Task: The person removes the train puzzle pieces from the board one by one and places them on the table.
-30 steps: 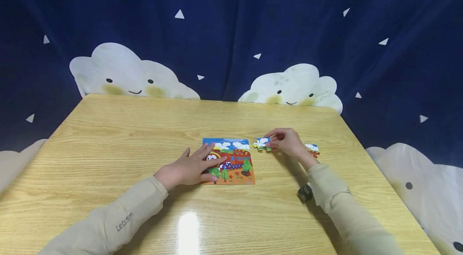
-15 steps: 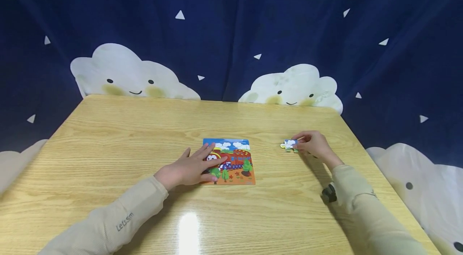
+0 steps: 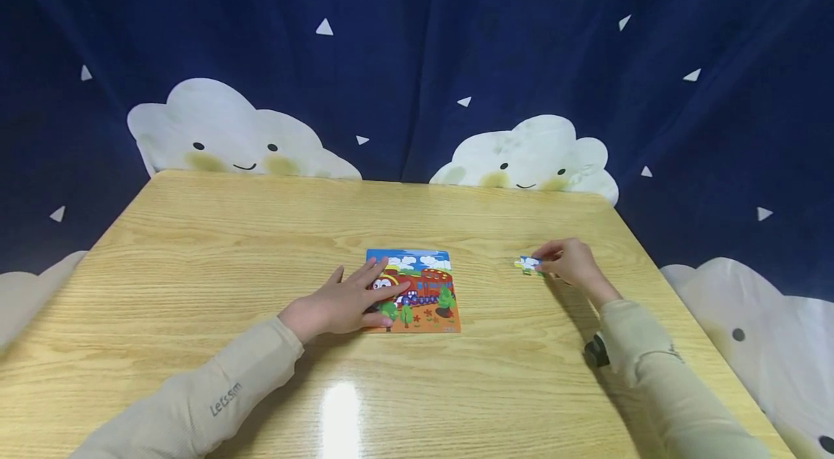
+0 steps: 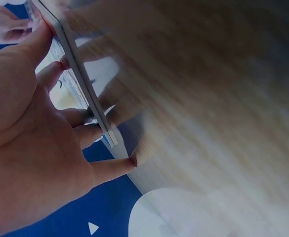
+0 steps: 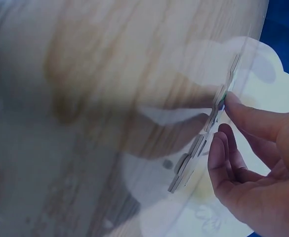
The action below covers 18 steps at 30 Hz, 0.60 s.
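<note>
The left hand is resting on the puzzle, fingers spread apart over its left part. The puzzle is lying flat near the middle of the worktop. The right hand is pinching a piece by its right end, fingertips clamped on it. The piece is sitting well to the right of the puzzle; contact with the worktop is remaining unclear. A blue curtain is hanging behind.

Puzzle: red train scene, flat on table, partly covered | Piece: blue, white and green, pinched, right of puzzle, apart
</note>
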Each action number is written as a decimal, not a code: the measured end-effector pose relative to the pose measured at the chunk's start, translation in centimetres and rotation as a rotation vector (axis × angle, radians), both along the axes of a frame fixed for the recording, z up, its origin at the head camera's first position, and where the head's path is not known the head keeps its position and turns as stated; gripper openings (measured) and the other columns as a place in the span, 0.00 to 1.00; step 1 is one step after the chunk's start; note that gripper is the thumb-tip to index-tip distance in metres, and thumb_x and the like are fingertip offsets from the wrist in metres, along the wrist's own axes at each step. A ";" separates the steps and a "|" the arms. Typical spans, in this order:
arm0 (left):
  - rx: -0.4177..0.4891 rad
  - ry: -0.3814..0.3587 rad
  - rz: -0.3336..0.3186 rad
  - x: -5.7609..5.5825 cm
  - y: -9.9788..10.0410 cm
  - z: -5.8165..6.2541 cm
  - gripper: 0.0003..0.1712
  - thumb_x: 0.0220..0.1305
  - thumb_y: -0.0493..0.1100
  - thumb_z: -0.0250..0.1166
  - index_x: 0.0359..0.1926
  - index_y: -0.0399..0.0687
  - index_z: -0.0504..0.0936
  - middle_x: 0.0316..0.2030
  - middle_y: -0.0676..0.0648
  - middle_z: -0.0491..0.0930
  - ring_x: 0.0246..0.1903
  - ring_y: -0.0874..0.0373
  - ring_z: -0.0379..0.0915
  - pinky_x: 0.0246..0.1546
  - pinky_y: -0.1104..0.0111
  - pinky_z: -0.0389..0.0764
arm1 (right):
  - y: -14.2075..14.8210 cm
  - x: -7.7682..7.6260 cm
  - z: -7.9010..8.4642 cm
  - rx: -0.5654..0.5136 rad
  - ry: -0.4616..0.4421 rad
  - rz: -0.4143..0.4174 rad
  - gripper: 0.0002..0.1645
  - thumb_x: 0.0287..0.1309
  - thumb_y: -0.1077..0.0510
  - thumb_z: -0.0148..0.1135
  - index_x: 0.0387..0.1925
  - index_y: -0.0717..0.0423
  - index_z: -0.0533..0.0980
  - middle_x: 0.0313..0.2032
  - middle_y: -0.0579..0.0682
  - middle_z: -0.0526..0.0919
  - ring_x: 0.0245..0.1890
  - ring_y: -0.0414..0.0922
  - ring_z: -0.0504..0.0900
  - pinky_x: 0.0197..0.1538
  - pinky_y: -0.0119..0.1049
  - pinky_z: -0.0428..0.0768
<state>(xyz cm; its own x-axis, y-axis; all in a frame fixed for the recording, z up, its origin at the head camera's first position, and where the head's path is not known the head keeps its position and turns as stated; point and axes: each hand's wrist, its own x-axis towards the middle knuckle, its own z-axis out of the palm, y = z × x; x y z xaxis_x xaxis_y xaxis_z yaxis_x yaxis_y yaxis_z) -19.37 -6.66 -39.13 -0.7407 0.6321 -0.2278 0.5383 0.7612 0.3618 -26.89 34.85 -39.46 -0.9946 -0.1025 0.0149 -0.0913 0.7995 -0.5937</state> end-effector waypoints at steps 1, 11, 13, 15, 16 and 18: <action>0.003 0.000 -0.001 0.0 0.0 0.0 0.36 0.70 0.59 0.56 0.76 0.65 0.58 0.77 0.40 0.37 0.75 0.43 0.30 0.66 0.34 0.41 | 0.0 0.0 0.0 0.003 0.005 0.001 0.11 0.51 0.69 0.71 0.39 0.70 0.83 0.34 0.61 0.85 0.30 0.45 0.80 0.26 0.32 0.78; 0.013 -0.014 -0.006 -0.1 0.2 0.1 0.37 0.70 0.60 0.56 0.76 0.66 0.57 0.77 0.40 0.36 0.75 0.44 0.28 0.66 0.35 0.40 | -2.0 0.6 0.7 0.025 0.052 0.044 0.11 0.54 0.66 0.71 0.39 0.68 0.83 0.34 0.59 0.85 0.32 0.49 0.82 0.32 0.33 0.77; 0.017 -0.015 -0.003 -0.1 0.2 0.1 0.37 0.70 0.60 0.56 0.76 0.66 0.57 0.77 0.40 0.35 0.75 0.44 0.28 0.66 0.35 0.39 | -3.4 0.7 0.8 0.003 0.049 0.064 0.11 0.57 0.64 0.70 0.41 0.67 0.83 0.34 0.57 0.85 0.33 0.50 0.82 0.34 0.35 0.78; 0.018 -0.015 0.000 0.0 0.1 0.1 0.36 0.70 0.60 0.56 0.76 0.66 0.57 0.77 0.40 0.35 0.75 0.44 0.28 0.66 0.35 0.39 | -5.1 0.9 0.9 -0.048 0.031 0.086 0.11 0.59 0.63 0.68 0.42 0.66 0.83 0.35 0.56 0.86 0.33 0.50 0.83 0.36 0.36 0.79; 0.022 -0.016 0.001 0.0 0.1 0.1 0.36 0.70 0.60 0.56 0.76 0.65 0.57 0.77 0.40 0.35 0.75 0.44 0.28 0.66 0.35 0.39 | -6.0 1.0 1.0 -0.085 0.017 0.101 0.12 0.60 0.62 0.68 0.43 0.66 0.83 0.35 0.56 0.86 0.34 0.50 0.83 0.36 0.37 0.80; 0.026 -0.012 0.002 0.1 0.1 0.1 0.36 0.70 0.59 0.56 0.76 0.65 0.57 0.77 0.40 0.35 0.75 0.44 0.28 0.66 0.34 0.39 | -7.9 1.0 1.0 -0.157 -0.015 0.125 0.13 0.61 0.62 0.67 0.45 0.67 0.82 0.37 0.56 0.86 0.36 0.51 0.84 0.39 0.40 0.81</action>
